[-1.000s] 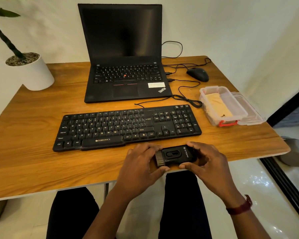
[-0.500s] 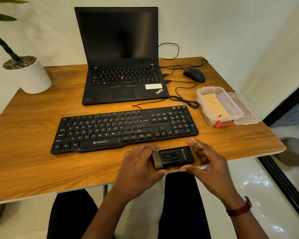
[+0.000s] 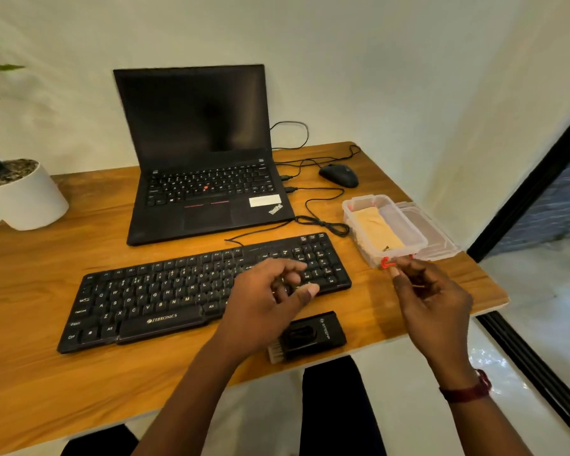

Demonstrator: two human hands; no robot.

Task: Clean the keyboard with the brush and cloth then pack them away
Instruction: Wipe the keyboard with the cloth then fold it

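Brush (image 3: 308, 335) flat on the table (image 3: 79, 373), just in front of the keyboard (image 3: 165, 297). Left hand (image 3: 270, 302) over the keys, fingers loose, empty. Right hand (image 3: 431, 297) by the box (image 3: 396, 210), fingers bent, empty. Cloth (image 3: 374, 230) inside the box.

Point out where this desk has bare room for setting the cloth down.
Two bare patches: the wood left of the laptop and keyboard, bordered by the plant pot; and the front-left strip between keyboard and desk edge. The right side is crowded: cables, mouse, clear box, its lid, brush, left hand and right hand.
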